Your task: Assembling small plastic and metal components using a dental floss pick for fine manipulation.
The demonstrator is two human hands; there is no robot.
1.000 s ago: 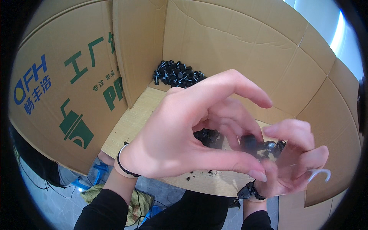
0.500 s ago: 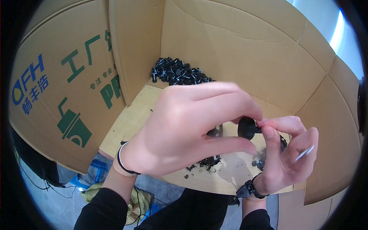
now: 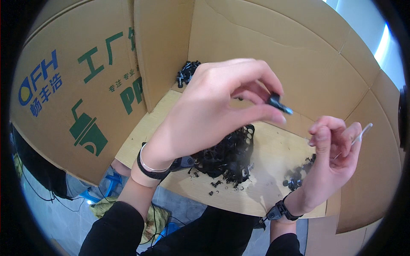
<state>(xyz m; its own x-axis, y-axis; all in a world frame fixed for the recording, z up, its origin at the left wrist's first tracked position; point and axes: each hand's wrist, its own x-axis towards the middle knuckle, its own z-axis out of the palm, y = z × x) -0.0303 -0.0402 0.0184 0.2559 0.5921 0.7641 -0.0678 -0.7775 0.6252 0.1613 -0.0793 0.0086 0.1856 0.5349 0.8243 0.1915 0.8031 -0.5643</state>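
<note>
My left hand (image 3: 213, 100) is raised over the table, its thumb and fingers closed on a small black round-headed screw (image 3: 275, 101) with a shiny shank pointing right. To its right, my right hand (image 3: 331, 158) is apart from that screw, thumb and forefinger pressed together; whether they pinch something tiny, I cannot tell. A thin pale metal tool (image 3: 363, 133) is tucked among its curled fingers and sticks out to the right. Below my left hand lies a dark heap of small black parts (image 3: 228, 158), partly hidden by that hand.
A pile of black-headed screws (image 3: 186, 73) sits in the far left corner, partly covered by my hand. More black parts (image 3: 294, 177) lie beside my right wrist. Cardboard walls (image 3: 273, 51) surround the wooden table (image 3: 277, 143) at the back and sides.
My left hand has moved up and away from my right hand, carrying the screw that was between them. My right hand has let go of its shank and shifted slightly right.
</note>
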